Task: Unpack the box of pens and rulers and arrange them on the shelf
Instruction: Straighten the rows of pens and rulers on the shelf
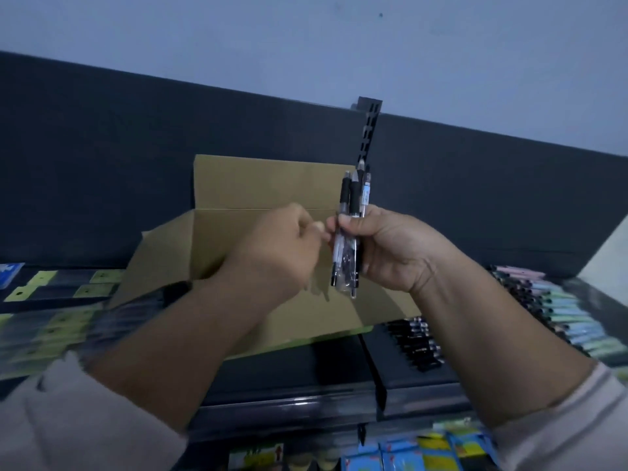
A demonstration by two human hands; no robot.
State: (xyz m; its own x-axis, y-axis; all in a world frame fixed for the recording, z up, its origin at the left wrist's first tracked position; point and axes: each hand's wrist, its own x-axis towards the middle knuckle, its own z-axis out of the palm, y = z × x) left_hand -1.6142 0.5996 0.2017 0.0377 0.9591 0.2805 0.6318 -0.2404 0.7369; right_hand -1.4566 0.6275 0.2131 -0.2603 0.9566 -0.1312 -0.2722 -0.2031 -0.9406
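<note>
An open cardboard box (258,185) stands on the dark shelf (299,368), its flaps up. My right hand (387,246) grips a bundle of clear pens with black grips (351,202), held upright in front of the box. My left hand (275,253) is curled beside the bundle, its fingertips at the pens' left side; whether it pinches a pen or wrapping is hidden by blur. The inside of the box is hidden behind my hands.
A row of black pens (413,345) lies on the shelf right of the box, with pastel pens (557,314) farther right. Packets with yellow-green header cards (51,300) fill the left. Colourful packs (407,453) sit on the lower shelf. A slotted upright (368,130) rises behind.
</note>
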